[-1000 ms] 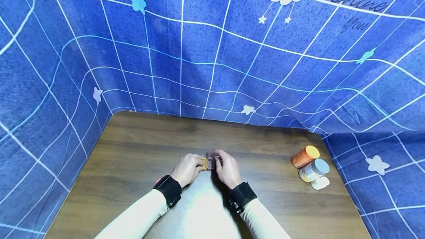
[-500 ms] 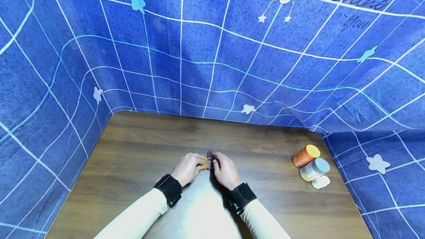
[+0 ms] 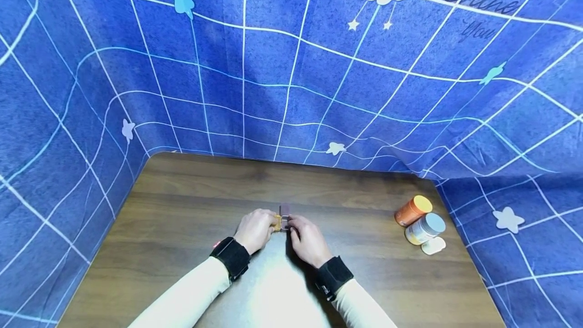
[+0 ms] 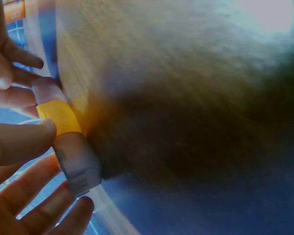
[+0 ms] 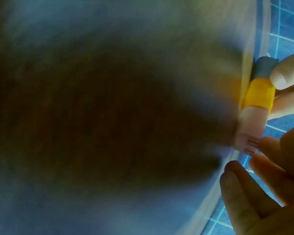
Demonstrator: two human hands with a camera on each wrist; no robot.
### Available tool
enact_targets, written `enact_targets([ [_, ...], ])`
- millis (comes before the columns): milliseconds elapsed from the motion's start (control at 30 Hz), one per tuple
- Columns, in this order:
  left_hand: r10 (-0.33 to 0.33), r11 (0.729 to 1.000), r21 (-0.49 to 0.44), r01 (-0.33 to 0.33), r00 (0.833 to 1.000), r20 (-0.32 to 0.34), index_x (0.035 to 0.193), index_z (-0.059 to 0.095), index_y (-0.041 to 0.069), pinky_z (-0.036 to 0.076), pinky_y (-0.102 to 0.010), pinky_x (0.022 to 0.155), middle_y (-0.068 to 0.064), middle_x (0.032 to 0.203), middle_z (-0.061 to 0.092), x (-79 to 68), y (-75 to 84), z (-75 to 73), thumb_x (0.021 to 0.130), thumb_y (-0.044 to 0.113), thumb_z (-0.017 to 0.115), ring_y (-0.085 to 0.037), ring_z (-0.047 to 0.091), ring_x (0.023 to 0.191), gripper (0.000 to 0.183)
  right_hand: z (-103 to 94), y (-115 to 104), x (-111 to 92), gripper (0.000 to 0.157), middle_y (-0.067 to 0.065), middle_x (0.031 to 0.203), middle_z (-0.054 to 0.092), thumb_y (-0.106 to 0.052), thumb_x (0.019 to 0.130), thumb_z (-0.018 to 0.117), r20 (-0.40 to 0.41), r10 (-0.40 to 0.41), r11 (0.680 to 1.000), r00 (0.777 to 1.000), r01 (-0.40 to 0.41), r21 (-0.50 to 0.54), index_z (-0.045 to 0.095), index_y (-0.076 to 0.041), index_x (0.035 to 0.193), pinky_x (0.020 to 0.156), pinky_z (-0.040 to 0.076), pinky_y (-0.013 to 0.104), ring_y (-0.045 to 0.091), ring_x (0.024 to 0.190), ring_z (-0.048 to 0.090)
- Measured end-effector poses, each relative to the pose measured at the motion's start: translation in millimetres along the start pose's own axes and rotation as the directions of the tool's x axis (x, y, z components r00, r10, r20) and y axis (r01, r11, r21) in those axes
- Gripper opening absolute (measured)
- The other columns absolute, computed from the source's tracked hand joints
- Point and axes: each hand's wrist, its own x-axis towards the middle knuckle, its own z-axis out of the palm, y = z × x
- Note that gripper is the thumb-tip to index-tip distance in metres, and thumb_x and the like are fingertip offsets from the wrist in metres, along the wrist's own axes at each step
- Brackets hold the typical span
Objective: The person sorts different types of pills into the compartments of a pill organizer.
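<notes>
A small pill box (image 3: pixel 284 222) with grey, yellow and pinkish sections is near the middle of the table, between both hands. One translucent lid (image 3: pixel 284 209) stands raised at its far side. My left hand (image 3: pixel 255 230) pinches the box, with the thumb (image 4: pixel 32 139) on its yellow section. In the left wrist view the grey end pokes out past that thumb. At the pinkish end is my right hand (image 3: pixel 309 241), its index fingertip right at the end and its thumb (image 5: pixel 235 183) apart from the box. The box's inside is too small to make out.
On the right side of the wooden table (image 3: pixel 205 181) stand an orange bottle (image 3: pixel 412 211) with a yellow cap and a white bottle (image 3: pixel 421 232) with a grey-blue cap. A small white piece (image 3: pixel 433 245) lies beside them. A blue curtain (image 3: pixel 218 65) surrounds the table.
My right hand has drawn back from the raised lid toward the near side, so the lid now shows. The left hand keeps its pinch. The head view has shifted slightly.
</notes>
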Motion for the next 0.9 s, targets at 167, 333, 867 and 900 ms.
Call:
enact_targets([
  [167,-0.013,1.000,-0.025,0.014,1.000,0.016,0.073,0.065,0.023,0.051,-0.039,0.064,0.005,0.100,0.065,2.8,2.2,-0.9,0.069,0.014,0.069,-0.016,0.056,0.086,0.010,-2.9,2,-1,0.027,0.008,0.113,0.058,-0.013,0.083,0.054,0.006,0.012,1.000,1.000,-0.012,-0.009,0.058,-0.006,0.109,0.089,0.044,0.038,0.016,0.105,0.048],
  [333,0.024,0.999,-0.039,-0.023,1.000,0.010,0.071,0.065,0.023,0.050,-0.039,0.068,0.004,0.096,0.065,3.6,0.2,-1.0,0.068,0.014,0.071,-0.017,0.055,0.085,0.011,-15.4,8,-2,0.037,0.012,0.118,0.054,-0.018,0.082,0.057,0.002,0.000,0.999,1.000,0.000,-0.039,0.053,-0.005,0.117,0.090,0.043,0.041,0.019,0.107,0.047],
  [867,0.127,0.991,-0.036,-0.128,0.991,-0.029,0.085,0.066,0.018,0.049,-0.036,0.066,0.004,0.087,0.062,-12.8,39.7,-11.0,0.072,0.022,0.070,-0.015,0.052,0.082,0.014,-188.3,142,-14,0.039,0.027,0.109,0.052,-0.025,0.077,0.060,-0.236,0.235,0.884,0.943,-0.308,-0.352,0.056,0.003,0.103,0.080,0.040,0.058,0.044,0.097,0.045],
  [900,0.128,0.991,-0.033,-0.129,0.992,-0.014,0.085,0.066,0.018,0.049,-0.035,0.067,0.004,0.086,0.062,-15.1,41.2,-8.7,0.072,0.021,0.069,-0.014,0.052,0.083,0.013,-197.6,151,-17,0.039,0.027,0.108,0.052,-0.026,0.077,0.060,-0.248,0.268,0.863,0.931,-0.347,-0.367,0.056,0.002,0.103,0.078,0.040,0.059,0.046,0.095,0.045],
])
